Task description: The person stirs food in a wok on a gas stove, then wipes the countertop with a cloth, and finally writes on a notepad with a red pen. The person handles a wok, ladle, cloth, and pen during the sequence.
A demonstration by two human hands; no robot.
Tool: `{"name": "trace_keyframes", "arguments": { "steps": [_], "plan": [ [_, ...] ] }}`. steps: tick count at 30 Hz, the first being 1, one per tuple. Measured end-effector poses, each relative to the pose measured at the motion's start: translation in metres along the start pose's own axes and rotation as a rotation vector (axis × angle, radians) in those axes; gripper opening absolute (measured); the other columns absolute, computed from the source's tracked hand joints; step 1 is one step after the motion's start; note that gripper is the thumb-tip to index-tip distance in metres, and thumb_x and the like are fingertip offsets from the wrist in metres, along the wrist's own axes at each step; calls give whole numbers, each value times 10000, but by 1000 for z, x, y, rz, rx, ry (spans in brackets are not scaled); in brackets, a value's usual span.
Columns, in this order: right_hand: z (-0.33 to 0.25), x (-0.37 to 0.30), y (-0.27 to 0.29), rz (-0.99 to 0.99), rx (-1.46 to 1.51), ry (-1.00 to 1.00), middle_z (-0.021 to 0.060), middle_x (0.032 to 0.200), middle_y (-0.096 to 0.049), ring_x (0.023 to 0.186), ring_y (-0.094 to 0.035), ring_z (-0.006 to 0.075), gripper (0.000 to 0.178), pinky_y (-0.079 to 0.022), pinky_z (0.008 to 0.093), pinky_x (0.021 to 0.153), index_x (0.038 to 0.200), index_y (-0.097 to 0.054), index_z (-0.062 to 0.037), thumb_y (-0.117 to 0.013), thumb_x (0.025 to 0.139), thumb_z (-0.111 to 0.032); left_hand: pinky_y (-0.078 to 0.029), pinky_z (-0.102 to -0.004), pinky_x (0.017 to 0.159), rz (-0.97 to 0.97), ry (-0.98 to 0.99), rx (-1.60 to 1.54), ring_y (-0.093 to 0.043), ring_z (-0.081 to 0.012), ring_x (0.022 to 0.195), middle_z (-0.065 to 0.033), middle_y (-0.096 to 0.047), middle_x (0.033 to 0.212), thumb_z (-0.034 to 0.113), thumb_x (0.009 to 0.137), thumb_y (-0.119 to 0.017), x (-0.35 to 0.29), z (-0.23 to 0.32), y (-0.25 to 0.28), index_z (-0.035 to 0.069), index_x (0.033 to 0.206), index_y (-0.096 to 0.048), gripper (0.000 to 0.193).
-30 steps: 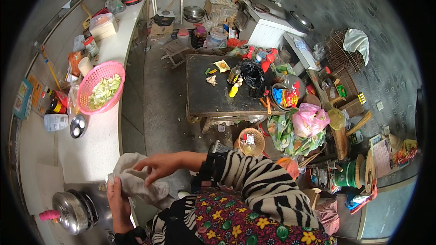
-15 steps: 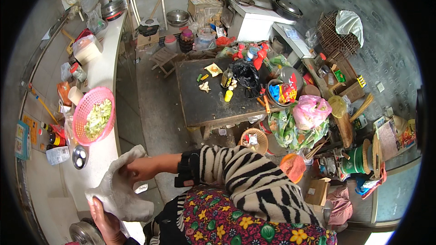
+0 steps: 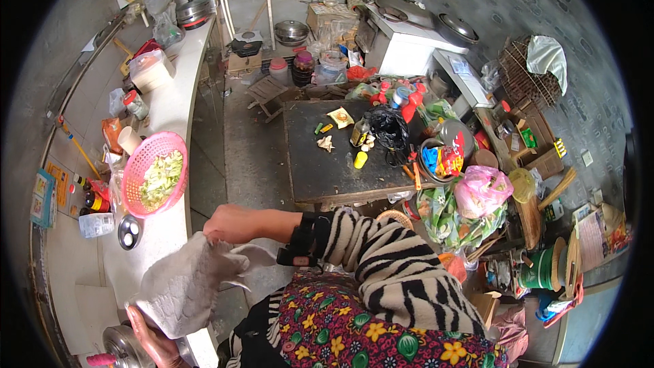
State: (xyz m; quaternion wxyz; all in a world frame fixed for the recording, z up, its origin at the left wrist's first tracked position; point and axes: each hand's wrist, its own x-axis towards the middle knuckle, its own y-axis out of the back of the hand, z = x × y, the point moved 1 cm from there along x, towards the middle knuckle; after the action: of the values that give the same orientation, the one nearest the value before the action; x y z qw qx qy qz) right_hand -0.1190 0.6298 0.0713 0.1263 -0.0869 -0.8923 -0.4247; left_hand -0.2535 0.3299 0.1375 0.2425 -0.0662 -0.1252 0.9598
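A grey cloth (image 3: pixel 178 286) hangs stretched between my two hands over the near part of the white counter. My right hand (image 3: pixel 230 223) is closed on its far upper edge, and a loose corner droops to the right beneath the wrist. At the cloth's lower left edge is my left hand (image 3: pixel 151 339), gripping that side; part of its fingers is hidden by the fabric. Just beyond the cloth, a small metal dish (image 3: pixel 129 232) holds white, egg-like things. Farther along sits a pink colander (image 3: pixel 178 194) of chopped pale green vegetable.
A lidded metal pot (image 3: pixel 122 346) stands by my left hand. Jars, bottles and a tub line the white counter (image 3: pixel 178 92). Right of the aisle is a dark low table (image 3: pixel 317 163) with a bottle, a black bag and vegetables; a pink bag (image 3: pixel 480 192) lies beside it.
My right hand has moved away from me and up, drawing the cloth wider and flatter. The left hand stays at the lower edge. The whole view has shifted slightly.
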Motion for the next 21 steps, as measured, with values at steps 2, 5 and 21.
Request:
{"name": "trace_keyframes", "arguments": {
  "steps": [2, 5, 21],
  "plan": [
    [-1, 2, 13, 54, -57, -20, 155, 811, -648, 787, -615, 389, 179, -479, 475, 674, 836, -618, -78, -531, 865, -232, -376, -375, 1054, 3, 74, -35, -501, -233, 1220, -128, -506, 1346, 345, 1007, -473, -6, -6, -7, 2, 1384, -436, 511],
    [-5, -2, 19, 188, 232, -20, 168, 748, -639, 758, -638, 395, 171, -508, 475, 679, 851, -652, -73, -536, 826, -197, -415, -366, 1027, -5, 168, -73, -545, -228, 1173, -115, -570, 1277, 314, 1010, -464, -5, -18, -11, -4, 1324, -500, 448],
    [12, 56, 3, -61, 509, -196, 102, 775, -643, 655, -686, 147, 115, -508, 261, 570, 1016, -572, 21, -569, 949, -73, -454, -273, 611, 281, -100, 692, -546, -102, 682, -23, -608, 761, 104, 872, -709, 4, -31, 41, -11, 892, -722, 118]
  ]
}}
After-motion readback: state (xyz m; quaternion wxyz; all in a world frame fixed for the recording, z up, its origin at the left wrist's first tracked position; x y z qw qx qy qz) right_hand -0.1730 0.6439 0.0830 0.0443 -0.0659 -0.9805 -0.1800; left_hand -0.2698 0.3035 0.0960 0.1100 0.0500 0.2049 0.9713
